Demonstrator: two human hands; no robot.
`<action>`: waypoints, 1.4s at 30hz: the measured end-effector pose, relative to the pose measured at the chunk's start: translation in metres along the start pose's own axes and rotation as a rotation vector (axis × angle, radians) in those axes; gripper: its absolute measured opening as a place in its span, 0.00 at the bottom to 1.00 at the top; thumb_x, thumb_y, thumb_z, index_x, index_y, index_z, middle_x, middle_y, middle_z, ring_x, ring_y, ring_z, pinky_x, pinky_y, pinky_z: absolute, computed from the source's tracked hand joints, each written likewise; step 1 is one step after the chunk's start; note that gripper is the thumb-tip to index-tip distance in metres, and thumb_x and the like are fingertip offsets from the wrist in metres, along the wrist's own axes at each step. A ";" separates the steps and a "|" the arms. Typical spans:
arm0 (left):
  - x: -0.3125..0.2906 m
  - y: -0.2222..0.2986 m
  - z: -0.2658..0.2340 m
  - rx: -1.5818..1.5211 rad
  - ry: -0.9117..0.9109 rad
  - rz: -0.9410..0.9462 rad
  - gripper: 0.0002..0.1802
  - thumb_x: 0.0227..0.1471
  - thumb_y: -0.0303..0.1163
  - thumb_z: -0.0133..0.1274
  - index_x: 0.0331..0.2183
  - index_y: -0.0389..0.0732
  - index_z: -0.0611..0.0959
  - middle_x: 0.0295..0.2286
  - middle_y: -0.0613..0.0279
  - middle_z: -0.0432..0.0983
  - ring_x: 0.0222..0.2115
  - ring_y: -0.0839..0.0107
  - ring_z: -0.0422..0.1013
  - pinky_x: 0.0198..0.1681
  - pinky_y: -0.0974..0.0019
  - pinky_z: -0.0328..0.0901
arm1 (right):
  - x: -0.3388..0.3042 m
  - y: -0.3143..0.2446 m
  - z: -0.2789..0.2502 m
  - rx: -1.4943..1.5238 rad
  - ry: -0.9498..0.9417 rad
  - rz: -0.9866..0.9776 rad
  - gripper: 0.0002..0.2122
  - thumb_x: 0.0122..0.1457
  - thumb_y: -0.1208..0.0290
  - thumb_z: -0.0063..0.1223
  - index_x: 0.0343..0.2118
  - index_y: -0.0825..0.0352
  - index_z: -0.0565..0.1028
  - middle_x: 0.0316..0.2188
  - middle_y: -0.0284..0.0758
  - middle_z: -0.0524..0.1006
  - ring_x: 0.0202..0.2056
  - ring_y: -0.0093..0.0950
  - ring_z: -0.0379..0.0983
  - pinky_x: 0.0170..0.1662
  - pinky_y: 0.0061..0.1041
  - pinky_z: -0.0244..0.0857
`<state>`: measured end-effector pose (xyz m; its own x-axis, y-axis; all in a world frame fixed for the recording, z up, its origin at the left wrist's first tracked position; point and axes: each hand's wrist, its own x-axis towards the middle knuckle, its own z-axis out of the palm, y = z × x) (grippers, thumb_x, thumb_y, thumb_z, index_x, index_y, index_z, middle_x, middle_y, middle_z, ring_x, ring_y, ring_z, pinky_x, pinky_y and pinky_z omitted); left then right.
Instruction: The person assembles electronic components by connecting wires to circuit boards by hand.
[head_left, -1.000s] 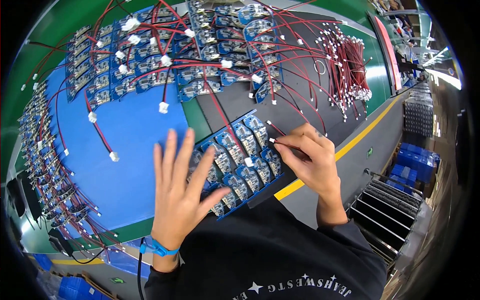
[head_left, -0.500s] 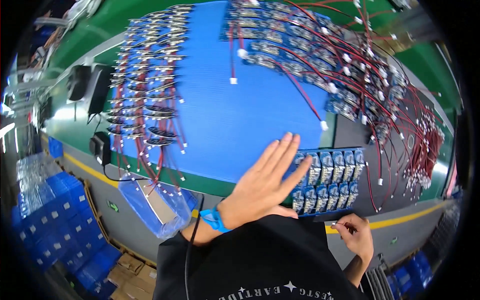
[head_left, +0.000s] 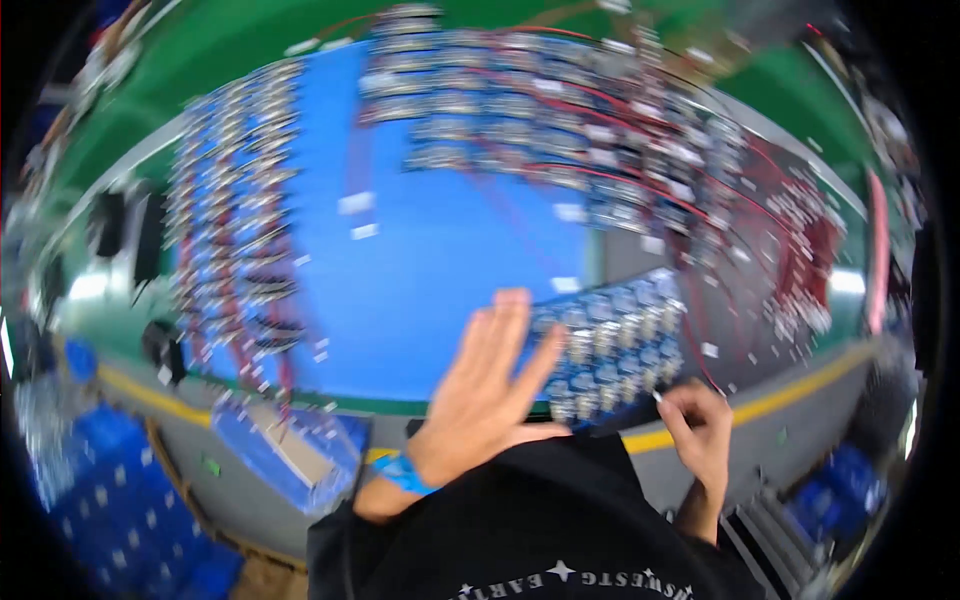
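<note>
My left hand (head_left: pixel 490 375) lies flat with fingers spread, its thumb and index finger along the left edge of a panel of blue circuit boards (head_left: pixel 612 340). The panel holds two rows of small boards and sits at the table's near edge, slightly turned. At its lower right corner, my right hand (head_left: pixel 700 425) is closed in a pinch. A small white connector (head_left: pixel 657 397) shows at the fingertips; any wire on it is hidden or blurred. A blue band circles my left wrist.
On the blue mat (head_left: pixel 430 260), rows of boards with red leads (head_left: pixel 235 200) stand at left; more wired boards (head_left: pixel 500 100) lie at the back. A pile of red leads with white connectors (head_left: pixel 805 260) lies on the dark mat at right. Below left hangs a blue plastic bag (head_left: pixel 285 450).
The view has swung, so the table sits further left and is blurred. My right hand has come up to the panel's lower right corner. The left hand stays on the panel's left edge.
</note>
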<state>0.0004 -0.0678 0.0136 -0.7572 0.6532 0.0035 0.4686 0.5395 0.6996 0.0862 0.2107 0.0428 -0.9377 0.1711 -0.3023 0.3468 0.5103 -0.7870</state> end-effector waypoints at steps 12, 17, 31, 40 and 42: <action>0.033 0.012 0.007 0.109 0.005 0.055 0.46 0.39 0.48 0.67 0.57 0.39 0.70 0.62 0.43 0.52 0.63 0.37 0.45 0.62 0.34 0.43 | 0.057 -0.035 0.009 -0.252 0.216 -0.268 0.04 0.49 0.82 0.60 0.29 0.71 0.78 0.21 0.36 0.73 0.18 0.28 0.68 0.22 0.24 0.61; 0.045 0.008 0.017 0.167 0.007 0.156 0.35 0.47 0.45 0.61 0.53 0.38 0.74 0.60 0.42 0.56 0.62 0.40 0.50 0.60 0.33 0.46 | 0.069 -0.035 -0.002 -0.349 0.209 -0.240 0.02 0.49 0.81 0.58 0.27 0.71 0.77 0.21 0.39 0.73 0.20 0.33 0.72 0.25 0.27 0.65; 0.043 0.003 0.021 0.138 0.039 0.145 0.33 0.47 0.43 0.61 0.54 0.42 0.74 0.60 0.45 0.58 0.61 0.44 0.53 0.61 0.34 0.47 | 0.084 -0.047 0.005 -0.427 0.090 -0.183 0.03 0.49 0.76 0.55 0.23 0.70 0.75 0.20 0.43 0.74 0.24 0.43 0.72 0.29 0.38 0.65; 0.044 0.005 0.021 0.152 0.055 0.152 0.31 0.47 0.42 0.61 0.53 0.41 0.75 0.59 0.45 0.60 0.61 0.45 0.54 0.61 0.35 0.47 | 0.095 -0.058 0.005 -0.641 -0.030 -0.278 0.08 0.51 0.76 0.60 0.24 0.73 0.73 0.20 0.45 0.74 0.24 0.44 0.73 0.29 0.37 0.64; 0.043 0.005 0.019 0.152 0.050 0.150 0.31 0.47 0.42 0.61 0.52 0.41 0.76 0.59 0.45 0.60 0.61 0.45 0.54 0.61 0.35 0.47 | 0.099 -0.051 -0.009 -0.492 -0.101 -0.184 0.07 0.54 0.74 0.59 0.26 0.74 0.75 0.21 0.42 0.76 0.23 0.36 0.74 0.28 0.33 0.66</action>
<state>-0.0211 -0.0270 0.0035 -0.6935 0.7073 0.1374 0.6380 0.5142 0.5732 -0.0247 0.2093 0.0573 -0.9672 -0.0279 -0.2524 0.1040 0.8632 -0.4940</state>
